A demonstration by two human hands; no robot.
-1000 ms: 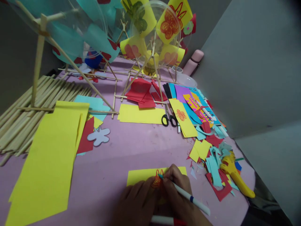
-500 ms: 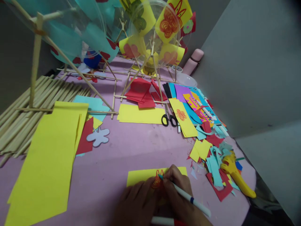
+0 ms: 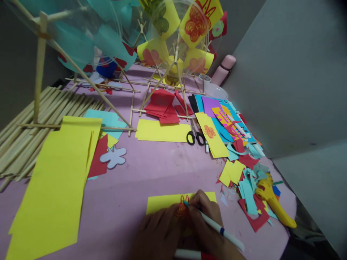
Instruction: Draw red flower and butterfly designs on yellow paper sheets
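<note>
Yellow paper strip [image 3: 159,203] is lying at the 6 o'clock edge of the pink table [image 3: 151,169], and I am watching my right hand [image 3: 203,220] gripping a white marker [image 3: 217,227], its tip touching an orange drawing [image 3: 182,206] on the strip. My left hand [image 3: 159,234] is resting flat on the strip at 9 o'clock of the tip, fingers loose, grasping nothing. Scissors [image 3: 195,136] are lying well apart at 12 o'clock, a yellow tool [image 3: 273,202] among paper scraps [image 3: 248,196] at 3 o'clock

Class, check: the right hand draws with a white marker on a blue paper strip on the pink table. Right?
No: the head view shows a yellow paper strip, not blue. The right hand, white marker and pink table are as stated.
</note>
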